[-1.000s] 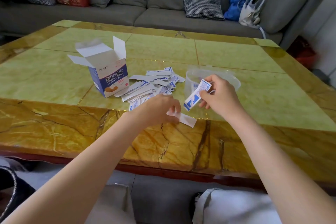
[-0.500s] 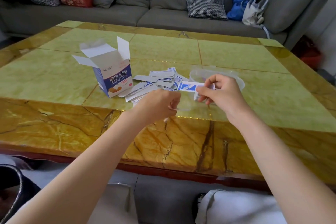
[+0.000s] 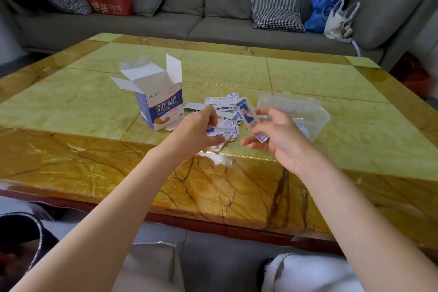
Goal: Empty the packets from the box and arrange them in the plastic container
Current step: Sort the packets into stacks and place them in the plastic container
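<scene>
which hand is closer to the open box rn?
Left. The left hand sits just right of the open box, over the packet pile; the right hand is farther right, in front of the plastic container.

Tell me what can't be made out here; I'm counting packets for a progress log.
- Contents of the box, head view: its flaps and walls hide the inside.
- Packets in the plastic container: the right hand covers most of it.
- Pile of packets: overlapping, partly under the left hand, too small to count.
- How many packets the right hand holds: unclear.
</scene>
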Demonstrator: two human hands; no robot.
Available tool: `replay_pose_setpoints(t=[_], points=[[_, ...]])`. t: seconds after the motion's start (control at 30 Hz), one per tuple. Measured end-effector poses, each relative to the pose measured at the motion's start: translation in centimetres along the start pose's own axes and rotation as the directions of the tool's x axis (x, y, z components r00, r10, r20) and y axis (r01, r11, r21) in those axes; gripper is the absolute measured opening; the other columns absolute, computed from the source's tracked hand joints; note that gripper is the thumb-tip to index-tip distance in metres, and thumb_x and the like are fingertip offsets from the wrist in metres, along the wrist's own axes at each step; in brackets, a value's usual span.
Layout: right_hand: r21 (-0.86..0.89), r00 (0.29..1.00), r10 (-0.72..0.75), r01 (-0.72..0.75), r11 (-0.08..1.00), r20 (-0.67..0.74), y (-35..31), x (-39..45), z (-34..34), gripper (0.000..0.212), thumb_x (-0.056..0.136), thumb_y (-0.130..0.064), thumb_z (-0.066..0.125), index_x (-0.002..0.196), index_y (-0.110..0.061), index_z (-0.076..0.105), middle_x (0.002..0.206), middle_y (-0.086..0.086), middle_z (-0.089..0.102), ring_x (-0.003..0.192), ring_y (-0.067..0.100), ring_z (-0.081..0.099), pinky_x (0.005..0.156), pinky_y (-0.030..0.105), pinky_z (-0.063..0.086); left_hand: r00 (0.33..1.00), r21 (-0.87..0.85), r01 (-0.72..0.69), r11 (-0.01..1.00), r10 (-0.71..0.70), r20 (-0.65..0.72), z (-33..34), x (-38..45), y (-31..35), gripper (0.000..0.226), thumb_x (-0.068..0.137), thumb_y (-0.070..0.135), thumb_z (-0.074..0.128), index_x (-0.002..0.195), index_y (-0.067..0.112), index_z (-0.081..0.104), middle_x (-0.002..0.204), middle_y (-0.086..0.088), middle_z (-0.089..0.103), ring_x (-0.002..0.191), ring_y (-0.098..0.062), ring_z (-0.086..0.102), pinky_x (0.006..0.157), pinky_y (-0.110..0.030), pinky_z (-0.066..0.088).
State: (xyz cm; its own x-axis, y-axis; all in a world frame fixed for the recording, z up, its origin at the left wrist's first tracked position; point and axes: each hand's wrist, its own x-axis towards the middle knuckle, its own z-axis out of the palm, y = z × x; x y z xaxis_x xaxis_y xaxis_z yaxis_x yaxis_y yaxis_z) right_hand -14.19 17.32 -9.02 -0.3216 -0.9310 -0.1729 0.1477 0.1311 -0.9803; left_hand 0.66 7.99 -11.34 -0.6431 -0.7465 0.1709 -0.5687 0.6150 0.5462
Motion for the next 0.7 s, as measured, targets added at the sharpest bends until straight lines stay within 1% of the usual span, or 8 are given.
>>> replay_pose_setpoints(t=[0.1, 0.13, 0.2, 0.3, 0.37, 0.5, 0.6, 0.7], points=[[-0.243, 0.999, 0.009, -0.001, 0.97, 0.031, 0.6, 0.2, 0.8, 0.009, 0.089, -0.005, 0.054, 0.096, -0.009, 0.057, 0.08, 0.006, 0.058, 0.049, 0.016, 0.06, 0.042, 0.021, 0.047, 1.0, 0.053, -0.004, 0.999, 0.003, 0.016, -0.1, 0.1, 0.2, 0.033, 0.079, 0.02, 0.07, 0.095, 0.012, 0.043, 0.097, -0.005, 0.06, 0.085, -0.018, 0.055, 0.07, -0.025, 0.046], [-0.299, 0.999, -0.005, 0.016, 0.954, 0.037, 0.9, 0.4, 1.0, 0.007, 0.09, -0.009, 0.056, 0.095, -0.008, 0.06, 0.081, 0.007, 0.059, 0.056, 0.016, 0.06, 0.045, 0.022, 0.048, 1.0, 0.07, -0.011, 0.998, 0.01, 0.018, -0.2, 0.2, 0.3, 0.032, 0.079, 0.02, 0.07, 0.097, 0.011, 0.045, 0.098, -0.003, 0.059, 0.084, -0.017, 0.055, 0.067, -0.021, 0.045], [-0.406, 0.999, -0.045, 0.05, 0.912, 0.024, 1.0, 0.7, 1.2, 0.01, 0.089, -0.018, 0.058, 0.091, -0.01, 0.064, 0.089, 0.005, 0.062, 0.072, 0.014, 0.059, 0.059, 0.024, 0.051, 1.0, 0.059, -0.026, 0.998, 0.025, 0.011, -0.3, 0.3, 0.4, 0.029, 0.08, 0.018, 0.068, 0.097, 0.01, 0.046, 0.088, 0.003, 0.055, 0.075, -0.012, 0.051, 0.056, -0.012, 0.039], [-0.494, 0.994, -0.087, 0.106, 0.863, 0.062, 0.7, 0.9, 1.7, 0.015, 0.087, -0.03, 0.061, 0.083, -0.016, 0.066, 0.085, -0.002, 0.064, 0.078, 0.009, 0.054, 0.074, 0.025, 0.041, 1.0, -0.08, -0.03, 0.996, 0.03, -0.002, -0.9, 0.6, 0.7, 0.022, 0.08, 0.008, 0.064, 0.093, 0.011, 0.046, 0.074, 0.011, 0.05, 0.062, -0.001, 0.047, 0.054, -0.004, 0.039], [-0.493, 0.98, -0.183, 0.195, 0.848, 0.072, 0.4, 1.0, 2.0, 0.012, 0.084, -0.027, 0.065, 0.077, -0.018, 0.067, 0.079, 0.001, 0.063, 0.072, 0.013, 0.052, 0.069, 0.025, 0.038, 0.999, -0.16, -0.04, 0.986, 0.039, -0.013, -1.3, 0.8, 0.8, 0.025, 0.08, 0.006, 0.064, 0.1, 0.01, 0.049, 0.078, 0.012, 0.053, 0.066, -0.001, 0.051, 0.055, -0.004, 0.04], [-0.786, 0.905, -0.424, 0.292, 0.544, 0.043, 0.7, 1.8, 0.9, 0.004, 0.084, -0.015, 0.065, 0.087, -0.013, 0.067, 0.083, 0.007, 0.072, 0.062, 0.017, 0.063, 0.056, 0.022, 0.045, 0.996, -0.099, 0.001, 0.995, -0.01, -0.087, -1.6, 1.0, -0.3, 0.045, 0.084, 0.01, 0.062, 0.125, 0.016, 0.045, 0.112, 0.003, 0.055, 0.098, -0.011, 0.054, 0.08, -0.017, 0.042], [-0.862, 0.93, -0.343, 0.281, 0.422, 0.135, 1.4, 1.8, -0.1, 0.016, 0.087, -0.009, 0.06, 0.092, -0.019, 0.049, 0.085, 0.002, 0.07, 0.062, 0.007, 0.062, 0.055, 0.019, 0.046, 0.995, 0.136, 0.092, 0.986, -0.085, -0.055, -0.8, 1.2, -1.6, 0.038, 0.089, 0.023, 0.057, 0.126, 0.016, 0.051, 0.13, -0.005, 0.052, 0.118, -0.021, 0.049, 0.098, -0.031, 0.039], [-0.917, 0.96, -0.183, 0.261, 0.302, 0.213, 2.0, 1.5, -0.8, 0.022, 0.089, -0.012, 0.056, 0.098, -0.024, 0.041, 0.085, -0.003, 0.068, 0.06, 0.003, 0.062, 0.05, 0.018, 0.039, 0.989, 0.25, 0.112, 0.962, -0.131, 0.063, 0.7, 1.3, -1.6, 0.045, 0.09, 0.036, 0.053, 0.131, 0.02, 0.048, 0.137, -0.007, 0.046, 0.128, -0.026, 0.038, 0.102, -0.039, 0.036]])
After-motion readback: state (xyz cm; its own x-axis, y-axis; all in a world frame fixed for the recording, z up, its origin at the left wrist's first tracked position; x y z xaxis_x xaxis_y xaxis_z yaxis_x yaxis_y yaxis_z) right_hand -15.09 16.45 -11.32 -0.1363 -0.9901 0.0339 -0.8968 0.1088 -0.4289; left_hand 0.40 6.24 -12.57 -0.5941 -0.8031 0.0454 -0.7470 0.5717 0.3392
